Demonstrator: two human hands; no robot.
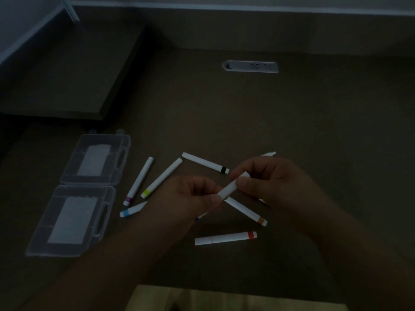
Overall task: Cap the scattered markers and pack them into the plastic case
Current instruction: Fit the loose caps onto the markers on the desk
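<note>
Both hands hold one white marker [232,186] above the table [292,122]. The left hand [193,196] pinches its lower-left end; the right hand [267,182] pinches the upper-right end, fingers curled round it. The long axis runs diagonally, lower-left to upper-right, between the two grips, so a cap would be pushed along that line. The open plastic case [89,191] lies well left, nearer the left hand. Other markers lie scattered around. No legible writing or brand shows

Left hand [197,196] and right hand [269,182] meet above the desk, fingers curled, both pinching one marker [232,187].
</note>
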